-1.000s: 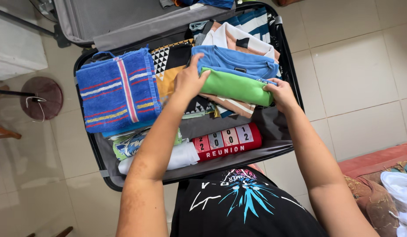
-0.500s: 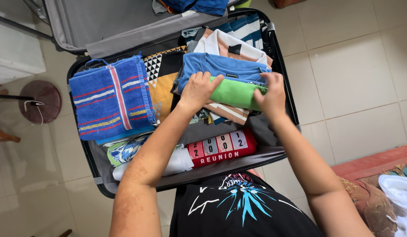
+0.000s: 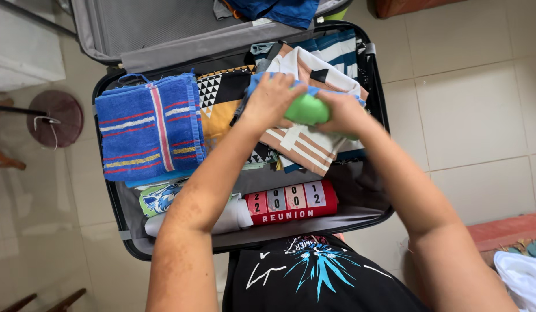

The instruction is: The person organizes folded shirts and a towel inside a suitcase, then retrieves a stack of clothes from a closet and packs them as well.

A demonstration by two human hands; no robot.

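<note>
You are in the middle of packing: both hands are closed on a green garment (image 3: pixel 306 108), bunched into a short roll just above the centre of the frame, over the open suitcase (image 3: pixel 112 190). Your left hand (image 3: pixel 272 98) presses on its left end with the fingers curled over the top; your right hand (image 3: pixel 341 111) wraps its right end, fingers narrow and tight around the cloth. A strip of blue shirt (image 3: pixel 314 90) shows just behind the roll, touching it, and the brown-and-white striped shirt (image 3: pixel 302 141) lies directly under it.

My reading is that the roll is being compacted, not yet set down. The next move calls for keeping the squeeze even at both ends so it does not spring open, and choosing a gap for it. The striped blue towel (image 3: pixel 146 124) fills the left of the case; the red roll (image 3: pixel 294 200) and white roll (image 3: pixel 236 214) lie along the lower edge.
</note>
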